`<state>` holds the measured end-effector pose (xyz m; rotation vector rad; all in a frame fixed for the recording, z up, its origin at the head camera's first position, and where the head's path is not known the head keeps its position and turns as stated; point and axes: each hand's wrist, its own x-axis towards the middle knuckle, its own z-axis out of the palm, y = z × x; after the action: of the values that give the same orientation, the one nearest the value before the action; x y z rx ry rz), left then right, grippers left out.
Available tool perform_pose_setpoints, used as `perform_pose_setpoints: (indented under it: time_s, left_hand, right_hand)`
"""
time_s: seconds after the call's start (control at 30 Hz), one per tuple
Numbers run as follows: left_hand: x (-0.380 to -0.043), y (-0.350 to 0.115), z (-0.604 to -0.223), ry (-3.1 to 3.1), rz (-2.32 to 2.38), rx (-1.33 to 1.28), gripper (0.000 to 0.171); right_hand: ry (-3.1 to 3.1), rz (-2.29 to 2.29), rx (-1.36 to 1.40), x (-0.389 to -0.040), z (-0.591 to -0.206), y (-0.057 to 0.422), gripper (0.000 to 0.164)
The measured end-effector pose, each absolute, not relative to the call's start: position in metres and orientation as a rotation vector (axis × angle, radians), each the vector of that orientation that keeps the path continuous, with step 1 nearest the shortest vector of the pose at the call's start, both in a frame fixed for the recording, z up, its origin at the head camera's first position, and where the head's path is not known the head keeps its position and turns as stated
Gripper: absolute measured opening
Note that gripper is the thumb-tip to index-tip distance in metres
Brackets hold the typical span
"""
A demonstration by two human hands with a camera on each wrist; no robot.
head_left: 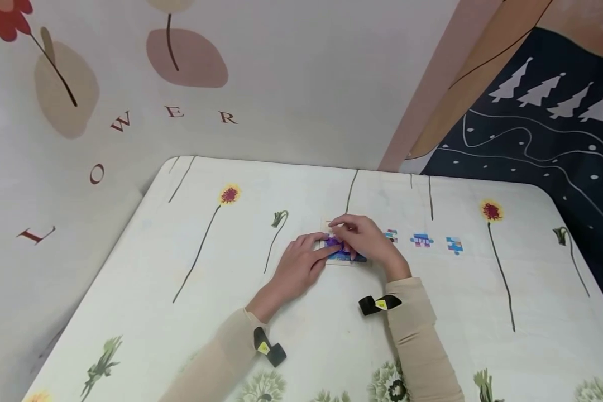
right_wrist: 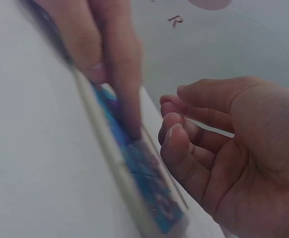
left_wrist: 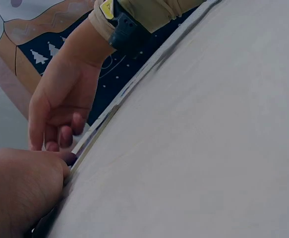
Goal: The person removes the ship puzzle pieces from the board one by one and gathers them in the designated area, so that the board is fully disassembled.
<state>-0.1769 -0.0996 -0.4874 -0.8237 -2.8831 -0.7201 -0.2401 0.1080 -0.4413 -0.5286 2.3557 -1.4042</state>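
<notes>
A small jigsaw puzzle (head_left: 349,258) in a pale tray lies on the table, with blue and purple pieces set in it. My left hand (head_left: 296,262) presses on the puzzle from the left with extended fingers (right_wrist: 130,94). Just above and to the right, my right hand (head_left: 371,241) hovers with loosely bent fingers; no piece shows between them in the right wrist view. The two hands cover part of the puzzle. Seen from the left wrist, the right hand (left_wrist: 65,94) hangs beyond the left hand (left_wrist: 23,191).
Right of the puzzle, loose jigsaw pieces lie in a row: one piece (head_left: 391,235) beside the right hand, a blue-purple piece (head_left: 421,240), and another piece (head_left: 454,245) farther right. A flower-patterned cloth (head_left: 191,234) covers the table, and a printed wall (head_left: 301,84) stands behind.
</notes>
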Motion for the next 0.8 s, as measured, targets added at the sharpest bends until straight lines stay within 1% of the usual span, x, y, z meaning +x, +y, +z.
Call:
perform_pose_setpoints:
  time_s: [0.23, 0.5, 0.8]
  left_hand:
    - [-0.1762, -0.0992, -0.4867, -2.85, -0.745, -0.827, 0.038]
    - [-0.1778, -0.0995, -0.486, -2.839, -0.816, -0.822, 0.036]
    - [-0.1811, -0.1, -0.487, -2.708, -1.042, -0.749, 0.021]
  right_hand:
    - [2.405, -1.332, -0.501, -0.2378, -0.4494, 0.1028, 0.026]
    - [2.464, -1.238, -0.518, -0.2389, -0.451, 0.1033, 0.03]
    - [2.501, -1.246, -0.539, -0.2381, -0.4529, 0.1027, 0.03]
